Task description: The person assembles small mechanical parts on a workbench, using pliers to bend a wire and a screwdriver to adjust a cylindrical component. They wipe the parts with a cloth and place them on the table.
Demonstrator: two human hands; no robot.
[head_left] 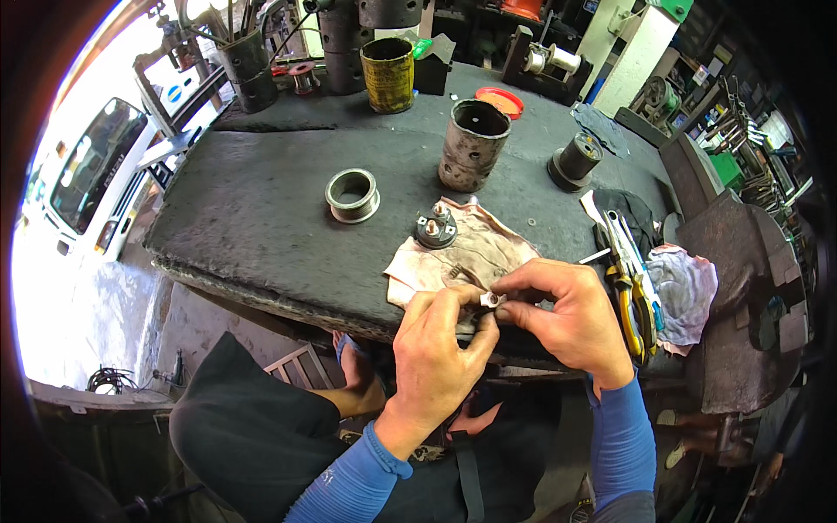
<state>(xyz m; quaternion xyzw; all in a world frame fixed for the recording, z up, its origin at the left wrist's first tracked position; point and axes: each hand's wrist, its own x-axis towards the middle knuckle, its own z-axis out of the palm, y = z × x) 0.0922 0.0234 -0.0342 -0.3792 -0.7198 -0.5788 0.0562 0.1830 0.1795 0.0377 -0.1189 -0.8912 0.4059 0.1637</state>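
Both hands meet at the table's (261,218) near edge, left hand (440,349) and right hand (571,318) each in a narrow fingertip grip on a small metal part (493,300), its axis seemingly left-right; pinched so lightly, it could slip and drop off the edge.
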